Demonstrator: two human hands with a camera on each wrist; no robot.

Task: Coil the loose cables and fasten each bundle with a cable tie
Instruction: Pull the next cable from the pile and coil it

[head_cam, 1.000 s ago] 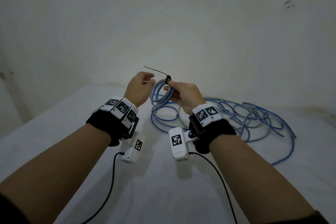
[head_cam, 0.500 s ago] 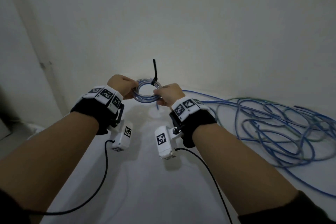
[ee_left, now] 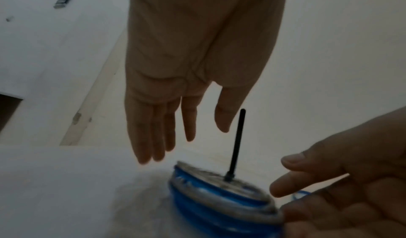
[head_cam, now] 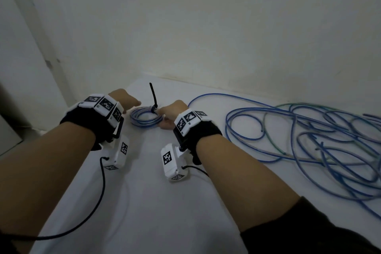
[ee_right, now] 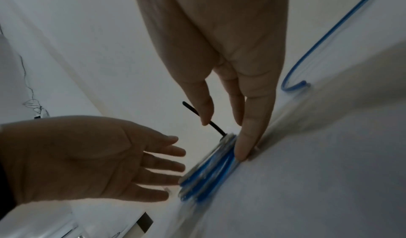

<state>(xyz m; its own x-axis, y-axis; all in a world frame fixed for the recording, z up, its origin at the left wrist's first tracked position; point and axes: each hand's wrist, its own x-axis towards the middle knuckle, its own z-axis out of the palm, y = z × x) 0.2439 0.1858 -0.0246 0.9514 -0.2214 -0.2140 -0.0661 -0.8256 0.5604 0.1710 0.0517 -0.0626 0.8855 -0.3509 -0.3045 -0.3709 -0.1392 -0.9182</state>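
1. Head view: two hands, one tied coil, one loose cable heap. Coiled bundle [head_cam: 146, 118] lies flat on the white table [head_cam: 144, 202], far centre, between the hands. One black cable tie [head_cam: 153, 97] stands up from its far-right rim.
2. Left hand [head_cam: 123, 99] sits just left of the bundle; right hand [head_cam: 172, 112] is at its right edge. Fingers are hidden behind the wrists here, so grip unreadable in this view.
3. Loose cables [head_cam: 309, 144], blue with one greenish strand, sprawl tangled at right, well apart from the bundle.
4. Left wrist view: left hand [ee_left: 193, 68] has straight, spread fingers hovering above the bundle [ee_left: 215, 196], holding nothing. Tie tail [ee_left: 236, 142] is upright. Right hand [ee_left: 342, 181] is relaxed-open at the coil's right side.
5. Right wrist view: right hand [ee_right: 219, 50] has straight fingers, one fingertip pressing the bundle [ee_right: 208, 168] edge; no pinch. Left hand [ee_right: 87, 156] is palm-open beside the coil. Bundle shows blue and grey turns, blurred.
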